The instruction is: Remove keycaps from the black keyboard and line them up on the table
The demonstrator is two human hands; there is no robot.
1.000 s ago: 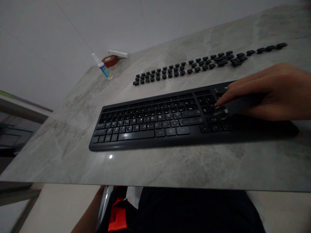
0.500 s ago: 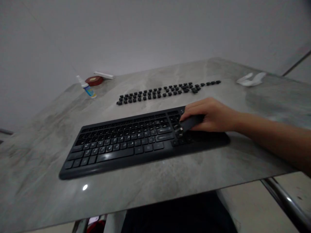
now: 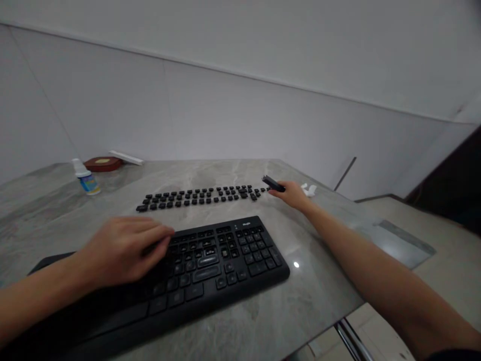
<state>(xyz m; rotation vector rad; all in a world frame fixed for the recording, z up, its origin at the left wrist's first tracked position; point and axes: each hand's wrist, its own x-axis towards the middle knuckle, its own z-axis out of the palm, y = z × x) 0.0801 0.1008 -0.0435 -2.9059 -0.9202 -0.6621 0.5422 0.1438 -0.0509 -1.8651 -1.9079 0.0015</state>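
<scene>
A black keyboard [image 3: 240,283] lies tilted across the front of the table, many of its keycaps off and the sockets bare. Over its left-middle part hangs my left hand [image 3: 128,248], thumb and fingers drawn together; whatever may be between them is hidden. My right hand [image 3: 293,193] is out past the keyboard's far right corner and grips a dark, bar-shaped keycap puller [image 3: 273,183], which points up and left. Removed black keycaps [image 3: 193,196] stand in rows behind the keyboard, their right end close to my right hand.
At the back left stands a white-topped spray bottle [image 3: 87,178] beside a dark red box [image 3: 104,163] and a white strip [image 3: 127,158]. Crumpled white tissue [image 3: 308,190] lies beyond my right hand. The grey marbled table [image 3: 263,326] ends at a wall behind.
My right hand has lifted the keycap puller off the keyboard's right side and carried it back and right. My left hand has come into view over the keyboard. The view has turned right.
</scene>
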